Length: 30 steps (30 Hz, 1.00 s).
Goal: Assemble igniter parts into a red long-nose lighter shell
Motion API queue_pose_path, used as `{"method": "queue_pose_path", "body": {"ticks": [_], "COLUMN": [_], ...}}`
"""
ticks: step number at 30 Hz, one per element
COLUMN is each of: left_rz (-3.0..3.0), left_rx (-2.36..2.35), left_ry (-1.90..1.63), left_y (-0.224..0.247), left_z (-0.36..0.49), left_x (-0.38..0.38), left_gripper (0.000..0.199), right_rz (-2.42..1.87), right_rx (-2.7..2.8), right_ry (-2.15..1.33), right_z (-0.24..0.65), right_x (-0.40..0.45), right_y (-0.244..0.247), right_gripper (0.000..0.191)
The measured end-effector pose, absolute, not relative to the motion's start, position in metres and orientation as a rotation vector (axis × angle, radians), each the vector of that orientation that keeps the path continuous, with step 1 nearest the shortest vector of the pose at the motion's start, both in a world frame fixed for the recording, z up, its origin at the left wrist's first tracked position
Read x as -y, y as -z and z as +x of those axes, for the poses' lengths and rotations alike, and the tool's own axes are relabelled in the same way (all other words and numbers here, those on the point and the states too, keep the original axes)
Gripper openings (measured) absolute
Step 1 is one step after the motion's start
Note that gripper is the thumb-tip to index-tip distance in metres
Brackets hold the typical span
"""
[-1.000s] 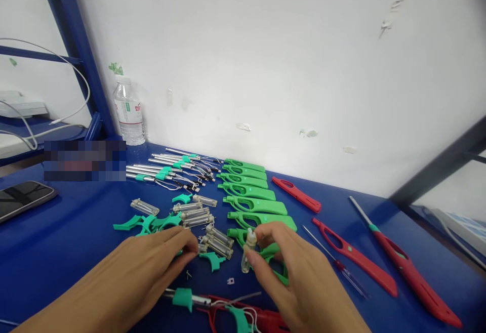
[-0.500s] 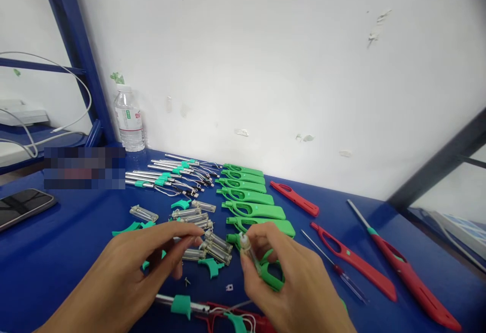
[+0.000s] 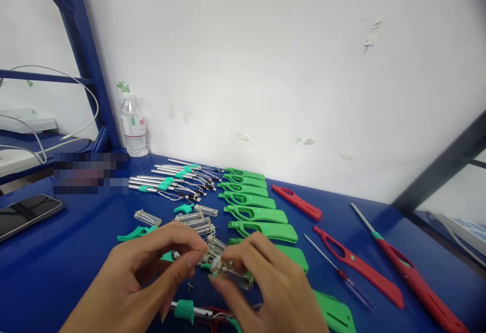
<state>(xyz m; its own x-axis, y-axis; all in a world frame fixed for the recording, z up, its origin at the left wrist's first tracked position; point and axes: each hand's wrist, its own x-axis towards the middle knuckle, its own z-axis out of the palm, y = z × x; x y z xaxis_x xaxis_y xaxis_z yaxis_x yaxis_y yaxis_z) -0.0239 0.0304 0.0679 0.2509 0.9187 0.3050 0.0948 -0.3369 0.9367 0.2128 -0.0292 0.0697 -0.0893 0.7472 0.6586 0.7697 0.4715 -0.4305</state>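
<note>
My right hand (image 3: 277,282) holds a clear plastic lighter fuel tank (image 3: 237,276) between thumb and fingers. The tank lies tilted, its white valve end toward my left hand. My left hand (image 3: 148,272) is pinched at thumb and index finger close to that end; anything between the fingertips is too small to make out. Behind both hands lie more clear fuel tanks (image 3: 195,220) and teal trigger pieces (image 3: 184,208). Below them a metal lighter tube (image 3: 201,312) with a teal trigger (image 3: 185,310) is partly hidden by my hands.
Green lighter casings (image 3: 261,215) form a column mid-table. Metal tubes with wires (image 3: 167,183) lie back left. Red casings (image 3: 360,267), a screwdriver (image 3: 347,282) and a red lighter (image 3: 417,287) are at right. A water bottle (image 3: 134,130) and a phone (image 3: 28,213) stand and lie left.
My right hand has moved left and turned the fuel tank from upright-leaning to nearly lying, bringing its valve end close to my left fingertips. The view has shifted slightly.
</note>
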Motion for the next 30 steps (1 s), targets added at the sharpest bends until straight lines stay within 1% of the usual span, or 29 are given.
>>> {"method": "queue_pose_path", "body": {"ticks": [6,11,15,21,30], "left_rz": [1.685,1.726,1.727,1.727,1.805], "left_rx": [-1.128,-1.138,-1.143,-1.055,-1.016], "left_ry": [-1.194,-1.206,-1.196,-1.180,-1.181], "left_y": [-0.083,-0.104,-0.093,-0.066,-0.070], "left_z": [-0.010,0.010,0.001,-0.022,-0.019], "left_x": [-0.028,-0.032,-0.028,-0.022,-0.024], "left_gripper": [0.047,0.051,0.049,0.043,0.038], "right_rz": [-1.250,-1.242,-1.251,-1.234,-1.259], "right_rx": [1.821,1.826,1.837,1.853,1.871], "right_ry": [0.059,0.104,0.120,0.165,0.185], "right_z": [0.210,0.208,0.208,0.210,0.209], "right_x": [0.027,0.026,0.025,0.025,0.025], "right_y": [-0.068,-0.067,-0.067,-0.070,-0.071], "right_gripper": [0.034,0.031,0.025,0.029,0.030]}}
